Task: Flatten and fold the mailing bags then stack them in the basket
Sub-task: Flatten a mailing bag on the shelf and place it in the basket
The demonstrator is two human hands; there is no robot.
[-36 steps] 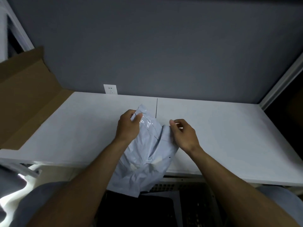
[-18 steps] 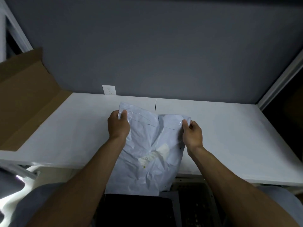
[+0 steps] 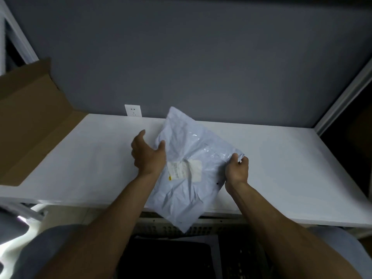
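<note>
A crumpled pale mailing bag lies skewed like a diamond on the white table. One corner points to 12 o'clock towards the grey wall. The opposite corner hangs past the table's near edge at 6 o'clock, over the perforated rim of the basket. A white shipping label sits near the bag's middle.

The right hand pinches the bag's corner at 3 o'clock, with fingers and thumb curled round the plastic. The left hand is spread wide at the bag's 9 o'clock edge, gripping nothing. Its thumb lies against the plastic, and its fingers are lifted and apart.

At 9 o'clock on the table an open cardboard box rests with its flap up. A white wall socket sits at 11 o'clock from the bag, just above the table's far edge.
</note>
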